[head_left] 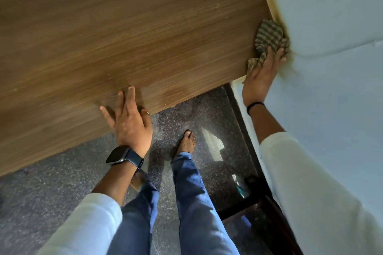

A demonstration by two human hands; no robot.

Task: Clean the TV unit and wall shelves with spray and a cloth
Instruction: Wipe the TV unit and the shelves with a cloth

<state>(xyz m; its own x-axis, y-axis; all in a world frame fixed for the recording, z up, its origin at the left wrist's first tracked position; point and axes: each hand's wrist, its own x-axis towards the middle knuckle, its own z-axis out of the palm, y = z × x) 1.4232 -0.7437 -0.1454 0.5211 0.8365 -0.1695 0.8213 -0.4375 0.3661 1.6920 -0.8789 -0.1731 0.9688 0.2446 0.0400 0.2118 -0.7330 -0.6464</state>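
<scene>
- Two hands are up on the wooden top, and much of this picture is smeared with motion blur, so fine detail on the wood grain is hard to make out.
- Right hand [261,72] presses a striped cloth [269,37] flat against the far right edge of the TV unit [132,33], right where the wood meets the pale wall [335,27]; fingers lie fairly straight over the fabric, thumb side hidden under the cloth's lower fold.
- That cloth is crumpled, soft, banded in dull green and tan; part of it is tucked out of sight beneath the palm.
- Left hand [128,120] rests on the near edge of the unit, fingers spread wide and straight, holding nothing; the thumb hooks over the edge and its tip is hidden.
- A dark square smartwatch [122,156] sits on the left wrist, a thin black band [255,105] on the right.
- The unit's top is brown wood-grain laminate, flat and matte, cut off at the left and top of the frame.
- Below: speckled, glossy dark stone floor [62,192], blue jeans, one bare foot [186,143] clearly seen, the other mostly hidden behind the left forearm.
- No spray bottle can be made out.
</scene>
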